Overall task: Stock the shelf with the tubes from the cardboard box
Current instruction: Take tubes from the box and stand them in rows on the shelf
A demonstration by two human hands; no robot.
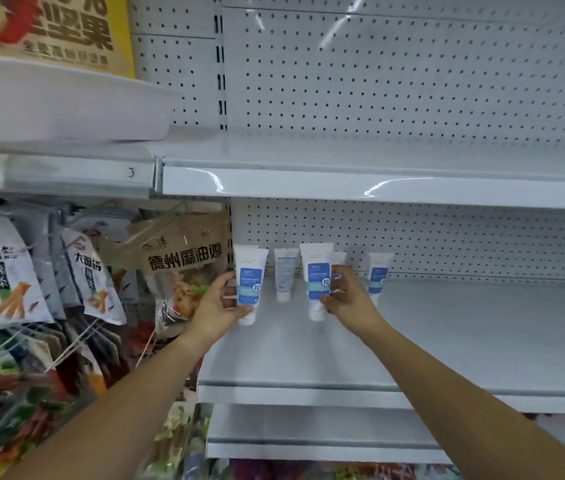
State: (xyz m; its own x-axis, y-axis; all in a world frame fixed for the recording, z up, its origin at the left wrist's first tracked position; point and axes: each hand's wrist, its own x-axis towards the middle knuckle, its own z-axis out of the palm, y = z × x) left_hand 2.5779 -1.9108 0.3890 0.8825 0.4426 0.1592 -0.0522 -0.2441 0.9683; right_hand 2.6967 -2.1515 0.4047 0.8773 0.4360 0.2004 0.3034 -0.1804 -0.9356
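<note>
Each hand, left hand [220, 303] and right hand [347, 299], grips an upright tube on the shelf [447, 341].

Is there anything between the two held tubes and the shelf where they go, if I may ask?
Nothing visible does. The left hand and right hand hold the left tube and right tube at bare shelf; the back tubes stand behind them.
</note>
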